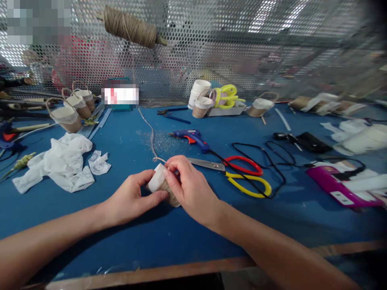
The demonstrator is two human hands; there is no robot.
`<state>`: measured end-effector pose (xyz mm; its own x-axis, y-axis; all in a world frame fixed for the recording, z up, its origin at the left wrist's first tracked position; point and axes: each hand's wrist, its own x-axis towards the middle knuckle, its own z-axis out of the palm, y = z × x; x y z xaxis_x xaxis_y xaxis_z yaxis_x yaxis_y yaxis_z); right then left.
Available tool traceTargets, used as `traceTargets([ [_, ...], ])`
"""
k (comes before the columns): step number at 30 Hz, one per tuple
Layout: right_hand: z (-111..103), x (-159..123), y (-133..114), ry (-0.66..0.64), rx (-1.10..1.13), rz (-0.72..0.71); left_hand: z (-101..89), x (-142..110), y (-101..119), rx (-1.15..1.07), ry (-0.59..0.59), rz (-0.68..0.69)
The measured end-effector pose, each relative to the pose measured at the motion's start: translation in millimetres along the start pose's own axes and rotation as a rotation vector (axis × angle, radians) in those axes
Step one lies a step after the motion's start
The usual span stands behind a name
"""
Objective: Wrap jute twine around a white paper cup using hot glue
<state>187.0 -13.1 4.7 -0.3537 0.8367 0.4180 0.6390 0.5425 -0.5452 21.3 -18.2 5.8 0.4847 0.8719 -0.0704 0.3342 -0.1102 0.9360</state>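
Observation:
Tilted above the near middle of the table is a small white paper cup (155, 182), its lower part wrapped in brown twine. My left hand (130, 197) grips the cup from the left, thumb below and fingers at the white rim part. On its right side, my right hand (189, 183) is closed, pinching the twine (152, 141) against the cup. That strand runs up from my fingers to a twine spool (130, 27) hung on the perforated metal screen. Part of the cup is hidden behind my right hand.
A blue glue gun (193, 139) and large scissors (242, 167) with red and yellow handles lie beyond my right hand. White lace (65, 161) is heaped at left. Finished twine-handled cups (66, 119) stand behind it. Pliers (173, 114) and a magenta power strip (335, 185) are also on the table.

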Motion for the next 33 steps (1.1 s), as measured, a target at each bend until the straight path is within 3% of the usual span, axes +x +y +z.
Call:
traceTargets([
  [8,-5,3,2,-0.062,0.146,0.062,1.3,1,-3,0.01,-0.01,-0.016],
  [17,-7,4,2,-0.109,0.39,0.246,1.2,-1,-3,-0.008,-0.022,0.007],
  [25,-11,6,-1,-0.074,0.51,0.266,1.8,0,-4,-0.085,-0.066,-0.006],
  [33,-10,5,0,-0.055,0.491,0.246,2.0,0,-2,-0.105,-0.086,-0.022],
])
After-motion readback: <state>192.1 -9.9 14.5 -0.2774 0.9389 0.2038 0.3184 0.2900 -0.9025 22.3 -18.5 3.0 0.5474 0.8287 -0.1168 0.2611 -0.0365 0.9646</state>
